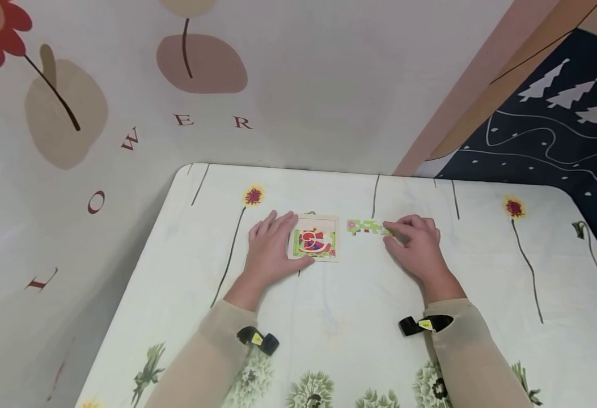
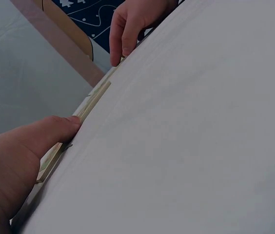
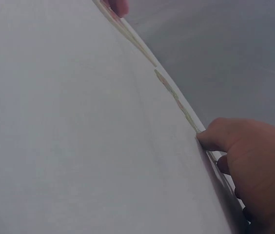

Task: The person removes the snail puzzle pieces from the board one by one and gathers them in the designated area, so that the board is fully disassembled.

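The left hand (image 1: 272, 243) is holding a square, pale wooden puzzle tray (image 1: 326, 222) with a red, purple and green picture in it, its grip clamping the left side, thumb on the near edge and fingers up by the far left corner. Bare wood is showing along the tray's far side. Just to the right, a narrow, jagged green puzzle strip (image 1: 365, 226) with a pink spot is lying on the white, flower-printed surface (image 1: 349, 294), a small gap separating the two. The right hand (image 1: 420, 246) is pinching the strip's right end, so that grip's basically holding on with thumb and finger
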Tool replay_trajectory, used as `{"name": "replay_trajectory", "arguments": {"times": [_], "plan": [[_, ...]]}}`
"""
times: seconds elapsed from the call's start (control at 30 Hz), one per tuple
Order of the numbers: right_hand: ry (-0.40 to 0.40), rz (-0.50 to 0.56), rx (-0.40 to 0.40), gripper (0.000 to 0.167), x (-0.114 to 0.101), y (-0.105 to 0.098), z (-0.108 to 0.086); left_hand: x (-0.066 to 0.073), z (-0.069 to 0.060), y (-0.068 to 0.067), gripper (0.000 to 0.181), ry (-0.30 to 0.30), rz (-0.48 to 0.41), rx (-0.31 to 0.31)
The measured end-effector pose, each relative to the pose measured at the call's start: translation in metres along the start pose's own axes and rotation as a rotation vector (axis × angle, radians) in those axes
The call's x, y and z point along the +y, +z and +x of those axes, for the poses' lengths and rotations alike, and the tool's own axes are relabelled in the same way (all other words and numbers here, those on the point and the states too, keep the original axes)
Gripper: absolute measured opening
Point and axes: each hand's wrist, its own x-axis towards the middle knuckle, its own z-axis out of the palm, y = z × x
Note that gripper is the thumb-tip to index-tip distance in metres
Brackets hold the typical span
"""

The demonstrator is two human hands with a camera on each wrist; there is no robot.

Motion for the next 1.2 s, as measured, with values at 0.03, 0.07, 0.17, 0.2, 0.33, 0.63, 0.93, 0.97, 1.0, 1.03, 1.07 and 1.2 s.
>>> {"name": "replay_trajectory", "arguments": {"times": [0.03, 0.07, 0.17, 0.2, 0.33, 0.63, 0.93, 0.97, 1.0, 1.03, 1.07, 1.2], "plan": [[0.001, 0.0, 0.004, 0.032, 0.0, 0.0, -0.001, 0.0, 0.0, 0.0, 0.106, 0.001, -0.002, -0.004], [0.0, 0.0, 0.008, 0.032, 0.001, 0.0, -0.001, 0.001, 0.0, 0.0, 0.106, 0.002, -0.001, -0.007], [0.007, 0.003, 0.009, 0.032, 0.002, 0.0, 0.0, 0.001, 0.0, 0.0, 0.106, -0.001, 0.002, -0.008], [0.014, 0.012, 0.012, 0.033, 0.002, 0.0, 0.0, 0.001, 0.0, 0.0, 0.106, -0.002, 0.001, -0.008], [0.045, 0.088, 0.1, 0.045, -0.004, -0.003, 0.004, 0.001, 0.0, -0.001, 0.106, 0.003, -0.009, -0.012], [-0.013, 0.169, 0.221, 0.035, -0.048, 0.019, 0.015, -0.001, 0.001, 0.0, 0.105, 0.014, -0.02, 0.01], [-0.194, 0.055, -0.013, 0.024, -0.106, 0.073, 0.018, -0.004, 0.001, 0.001, 0.105, 0.015, -0.003, 0.008], [-0.203, 0.032, -0.04, 0.025, -0.111, 0.077, 0.018, -0.004, 0.001, 0.002, 0.104, 0.015, 0.001, 0.008], [-0.208, 0.01, -0.066, 0.026, -0.115, 0.082, 0.018, -0.004, 0.001, 0.002, 0.103, 0.014, 0.003, 0.011], [-0.211, -0.007, -0.089, 0.026, -0.119, 0.085, 0.018, -0.003, 0.001, 0.002, 0.102, 0.014, 0.004, 0.014], [-0.21, -0.027, -0.11, 0.027, -0.122, 0.088, 0.018, -0.003, 0.001, 0.002, 0.101, 0.015, 0.003, 0.017], [-0.19, -0.097, -0.156, 0.032, -0.128, 0.097, 0.017, -0.002, 0.002, 0.002, 0.099, 0.012, -0.001, 0.018]]}}
